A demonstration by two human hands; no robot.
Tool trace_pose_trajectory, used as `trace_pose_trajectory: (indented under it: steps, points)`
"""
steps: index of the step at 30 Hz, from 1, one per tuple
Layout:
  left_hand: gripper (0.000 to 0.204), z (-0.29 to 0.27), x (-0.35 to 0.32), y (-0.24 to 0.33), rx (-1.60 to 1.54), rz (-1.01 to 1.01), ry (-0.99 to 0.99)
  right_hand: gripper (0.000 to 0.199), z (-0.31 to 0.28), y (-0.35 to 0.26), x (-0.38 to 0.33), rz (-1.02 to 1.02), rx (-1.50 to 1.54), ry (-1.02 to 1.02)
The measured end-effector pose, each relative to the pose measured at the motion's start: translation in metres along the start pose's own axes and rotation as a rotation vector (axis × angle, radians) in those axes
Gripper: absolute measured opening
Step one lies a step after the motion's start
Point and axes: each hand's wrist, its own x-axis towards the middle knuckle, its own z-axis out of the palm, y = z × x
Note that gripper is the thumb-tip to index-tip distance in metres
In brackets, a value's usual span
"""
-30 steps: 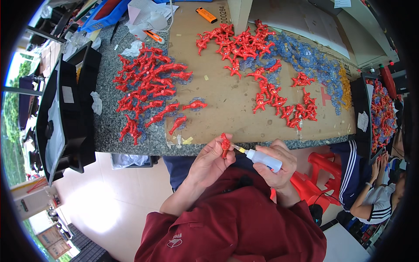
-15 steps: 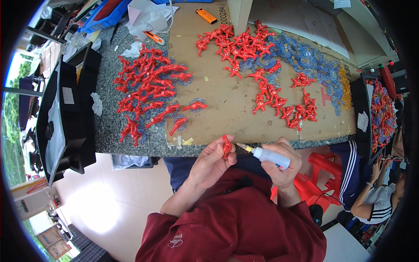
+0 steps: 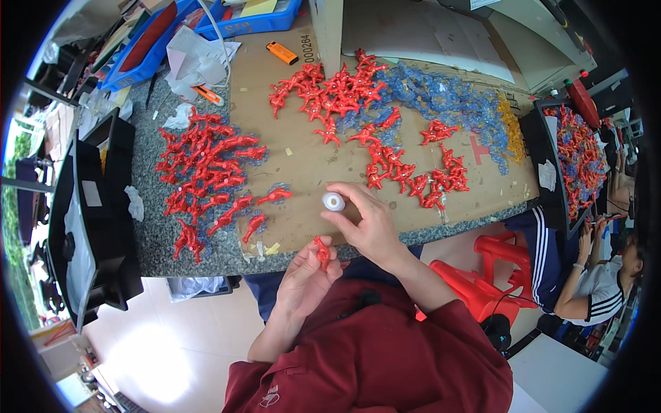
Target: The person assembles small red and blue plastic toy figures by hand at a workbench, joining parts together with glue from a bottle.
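Note:
Near the table's front edge, my left hand (image 3: 303, 279) pinches a small red plastic figure (image 3: 322, 253) between thumb and fingers. Further forward and a little to the right, my right hand (image 3: 372, 227) grips a small white squeeze bottle (image 3: 333, 201) above the cardboard. The bottle is seen end-on, so its length is hidden. Left of my hands lies a pile of red figures (image 3: 206, 165) with clear bluish pieces among them. Another group of red figures (image 3: 344, 89) is spread toward the back and right.
Clear bluish pieces (image 3: 441, 96) and yellow ones (image 3: 511, 124) lie at the back right. A cardboard sheet (image 3: 296, 199) covers much of the speckled tabletop. Black bins (image 3: 103, 227) stand left; a filled black tray (image 3: 544, 158) stands right, near another person (image 3: 599, 289). An orange box (image 3: 282, 53) lies behind.
My right hand has carried the bottle away from the figure, forward and left over the cardboard, and turned it end-on. My left hand still holds the figure. The whole view has shifted.

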Motion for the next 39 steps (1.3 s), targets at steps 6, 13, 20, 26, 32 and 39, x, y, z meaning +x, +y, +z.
trace_pose_trajectory:
  steps: [6,13,20,26,32,39]
  points:
    - [0.03,-0.004,-0.001,0.002,-0.037,0.002,-0.005,0.02,-0.062,0.003,0.029,0.112,-0.161,0.226]
    - [0.027,0.0,0.007,-0.006,-0.014,-0.015,-0.078,0.024,-0.092,0.044,0.077,0.199,-0.585,0.025]
    - [0.028,0.002,0.006,-0.005,-0.011,-0.028,-0.073,0.012,-0.091,0.023,0.05,0.227,0.045,0.19]
    - [0.029,0.004,0.01,-0.01,-0.02,-0.062,-0.122,0.023,-0.061,-0.011,-0.017,-0.094,-0.111,-0.033]
    - [0.027,0.009,0.01,-0.012,0.075,-0.023,-0.155,0.024,-0.042,0.0,-0.047,0.201,0.593,-0.141]
    - [0.024,0.004,0.006,-0.014,0.26,0.158,-0.14,0.021,-0.046,0.003,-0.051,0.515,0.946,-0.217]
